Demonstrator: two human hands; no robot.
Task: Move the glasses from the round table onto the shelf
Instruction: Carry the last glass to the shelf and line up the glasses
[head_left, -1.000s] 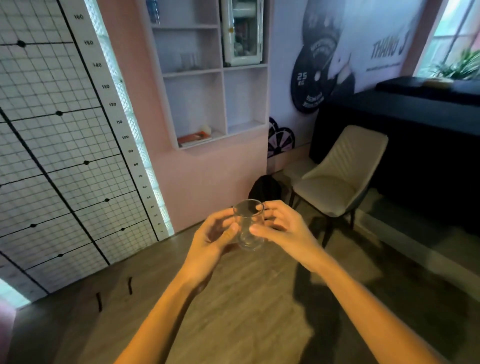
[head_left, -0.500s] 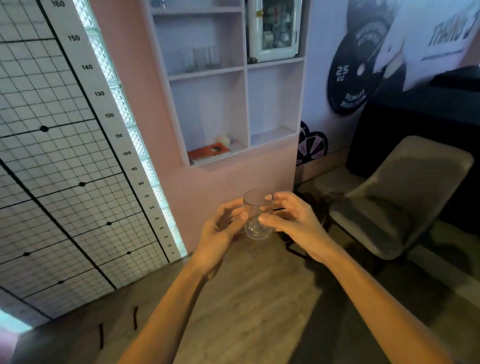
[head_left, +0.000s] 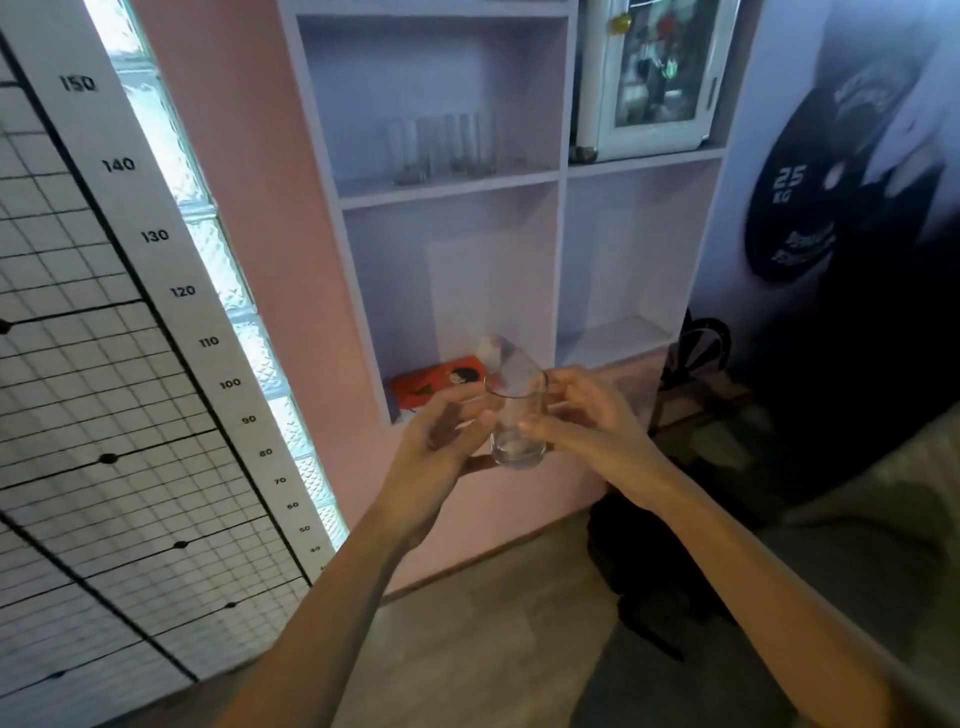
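Both hands hold one clear glass upright in the air, in front of the wall shelf. The left hand curls its fingers round the glass's left side, and the right hand pinches the right side with thumb and fingertips, so both are gripping it. The glass looks empty and in this view overlaps the lower left compartment, not touching any board. On the board above, in the upper left compartment, a row of clear glasses stands close together; the count is hard to tell through the blur. A red book lies flat on the bottom board just behind the held glass, with a small pale thing beside it, too blurred to name. A small white cabinet with a glass door sits in the upper right compartment. Left of the shelf runs a height scale beside glass blocks. Right of it is a weight plate picture. A black bag lies on the wooden floor below.
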